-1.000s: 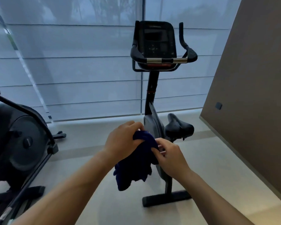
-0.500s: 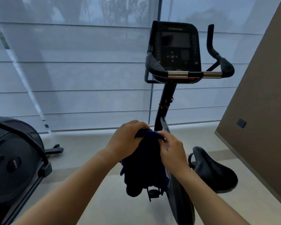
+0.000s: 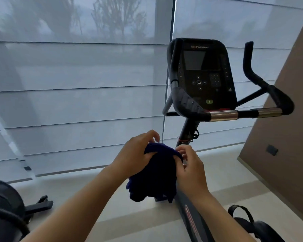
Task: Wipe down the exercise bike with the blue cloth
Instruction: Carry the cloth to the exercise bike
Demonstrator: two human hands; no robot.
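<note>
Two hands are in view, the left hand (image 3: 136,154) and the right hand (image 3: 191,165), both closed on one blue cloth (image 3: 156,173) at the centre. One exercise bike (image 3: 202,81) stands at 2 o'clock, with one console screen (image 3: 194,60), two upright handlebar horns (image 3: 248,56) and two metal grip sensors (image 3: 223,115). One second machine (image 3: 5,206) sits at 8 o'clock. One wall socket (image 3: 271,150) shows at 3 o'clock.
</note>
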